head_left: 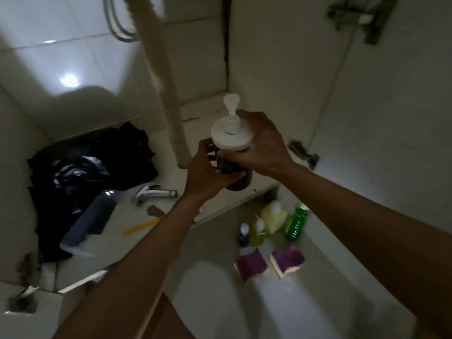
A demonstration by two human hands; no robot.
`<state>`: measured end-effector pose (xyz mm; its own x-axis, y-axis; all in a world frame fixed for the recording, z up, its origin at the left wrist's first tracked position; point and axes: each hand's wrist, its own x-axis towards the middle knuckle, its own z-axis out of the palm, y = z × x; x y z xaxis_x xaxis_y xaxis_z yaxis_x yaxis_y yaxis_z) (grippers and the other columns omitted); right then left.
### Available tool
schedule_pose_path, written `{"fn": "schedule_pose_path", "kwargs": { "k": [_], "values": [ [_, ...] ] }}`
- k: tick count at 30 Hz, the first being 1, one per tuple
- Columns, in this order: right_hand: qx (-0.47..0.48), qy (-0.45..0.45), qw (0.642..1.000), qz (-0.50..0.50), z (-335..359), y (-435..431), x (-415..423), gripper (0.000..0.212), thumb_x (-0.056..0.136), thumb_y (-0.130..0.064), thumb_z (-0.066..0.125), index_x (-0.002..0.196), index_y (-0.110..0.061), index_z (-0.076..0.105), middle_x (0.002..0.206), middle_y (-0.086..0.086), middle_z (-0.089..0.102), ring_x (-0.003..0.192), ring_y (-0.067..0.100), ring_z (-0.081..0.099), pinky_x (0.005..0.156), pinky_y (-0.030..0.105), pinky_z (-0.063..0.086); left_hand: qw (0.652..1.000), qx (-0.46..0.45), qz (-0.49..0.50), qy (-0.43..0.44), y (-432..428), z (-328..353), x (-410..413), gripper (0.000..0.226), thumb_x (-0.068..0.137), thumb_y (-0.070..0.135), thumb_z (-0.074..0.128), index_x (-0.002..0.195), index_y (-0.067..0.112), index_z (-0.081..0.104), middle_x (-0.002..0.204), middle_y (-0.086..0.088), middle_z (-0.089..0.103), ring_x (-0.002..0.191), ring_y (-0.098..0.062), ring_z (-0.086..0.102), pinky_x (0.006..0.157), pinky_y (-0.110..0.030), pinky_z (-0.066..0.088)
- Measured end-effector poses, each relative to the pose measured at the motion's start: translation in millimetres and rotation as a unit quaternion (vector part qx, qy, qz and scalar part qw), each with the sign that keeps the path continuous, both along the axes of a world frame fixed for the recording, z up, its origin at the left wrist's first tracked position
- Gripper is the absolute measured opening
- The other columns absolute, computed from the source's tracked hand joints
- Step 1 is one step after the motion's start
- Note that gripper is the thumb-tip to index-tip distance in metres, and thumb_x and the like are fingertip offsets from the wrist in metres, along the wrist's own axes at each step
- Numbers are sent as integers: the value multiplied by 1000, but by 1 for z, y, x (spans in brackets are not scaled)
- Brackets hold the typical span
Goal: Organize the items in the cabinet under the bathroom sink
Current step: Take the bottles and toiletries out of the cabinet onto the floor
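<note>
two purple sponges [269, 263] lie on pale floor tiles [305, 302].

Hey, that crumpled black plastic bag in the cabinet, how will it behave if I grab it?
The black plastic bag looks thin and crumpled, so it is probably light and floppy, sagging rather than keeping shape. Its glossy folds suggest a slippery surface. The grey tube seems to lie partly on it, so pulling may drag that along.

The left grip [210, 167] wraps the dark body of an upright pump bottle [230, 140], and the right grip [264, 145] curls round its white lid. A black bag [97, 167] lies at left. A green bottle [297, 222] and purple sponges [252, 264] sit lower right.
</note>
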<state>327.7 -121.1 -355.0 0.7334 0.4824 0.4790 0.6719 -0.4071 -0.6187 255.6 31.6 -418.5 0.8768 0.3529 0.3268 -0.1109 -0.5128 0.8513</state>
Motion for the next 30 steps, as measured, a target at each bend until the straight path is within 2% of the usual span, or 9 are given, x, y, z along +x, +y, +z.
{"fn": "schedule_pose_path", "kwargs": {
  "k": [4, 8, 12, 15, 18, 21, 25, 28, 30],
  "values": [
    [-78, 1, 995, -57, -19, -86, 1, 84, 61, -70, 77, 132, -31, 54, 116, -6, 57, 103, 10, 52, 88, 29, 48, 995, -1, -89, 51, -75, -23, 16, 94, 44, 51, 95, 123, 35, 48, 115, 17, 62, 100, -1, 63, 80, -33, 59],
    [-110, 60, 987, -99, -44, -151, -21, 75, 57, -70, 76, 120, -37, 56, 107, -6, 56, 95, 11, 55, 77, 27, 48, 979, 1, -188, 80, -136, -57, 15, 90, 50, 37, 97, 128, 26, 54, 124, 16, 61, 110, 13, 56, 92, -14, 48],
    [-145, 124, 973, -128, -84, -202, -41, 49, 56, -63, 80, 89, -34, 59, 90, -13, 61, 83, 4, 57, 67, 27, 46, 966, -3, -229, 123, -188, -109, 6, 93, 48, 37, 98, 129, 25, 54, 120, 17, 63, 111, 13, 56, 92, -12, 47],
    [-184, 171, 952, -174, -123, -229, -52, 75, 49, -71, 78, 110, -39, 49, 109, -13, 49, 102, 12, 55, 82, 31, 50, 952, 10, -261, 162, -213, -142, 2, 93, 46, 42, 96, 128, 27, 53, 121, 17, 63, 108, 6, 58, 92, -13, 47],
    [-202, 199, 935, -212, -156, -243, -62, 81, 48, -73, 75, 114, -40, 42, 116, -12, 45, 111, 16, 52, 86, 35, 51, 935, 17, -291, 203, -235, -169, 2, 83, 48, 34, 97, 122, 22, 60, 115, 15, 66, 102, 6, 59, 91, -10, 44],
    [-209, 206, 924, -243, -178, -249, -70, 87, 51, -72, 74, 123, -35, 44, 121, -10, 46, 114, 16, 52, 89, 35, 51, 919, -27, -294, 261, -245, -197, 6, 92, 46, 32, 96, 127, 21, 55, 112, 7, 69, 97, -14, 69, 88, -37, 57],
    [-225, 212, 915, -258, -201, -254, -78, 101, 55, -64, 79, 142, -29, 41, 130, -6, 48, 115, 21, 58, 91, 36, 52, 916, -82, -275, 279, -248, -217, 7, 100, 43, 23, 93, 134, 22, 52, 116, 7, 68, 105, -19, 67, 83, -49, 59],
    [-210, 207, 918, -265, -210, -255, -78, 96, 61, -56, 82, 142, -23, 43, 132, -4, 52, 112, 23, 61, 87, 37, 53, 906, -124, -273, 299, -249, -227, 9, 90, 56, 3, 89, 135, 27, 52, 116, 12, 67, 109, -16, 65, 86, -50, 58],
    [-215, 203, 914, -278, -212, -255, -75, 86, 64, -55, 81, 134, -19, 46, 126, -2, 57, 108, 24, 63, 85, 37, 54, 901, -142, -270, 309, -249, -232, 12, 84, 60, 5, 85, 133, 31, 53, 117, 11, 67, 110, -18, 65, 88, -51, 57]
  ]
}}
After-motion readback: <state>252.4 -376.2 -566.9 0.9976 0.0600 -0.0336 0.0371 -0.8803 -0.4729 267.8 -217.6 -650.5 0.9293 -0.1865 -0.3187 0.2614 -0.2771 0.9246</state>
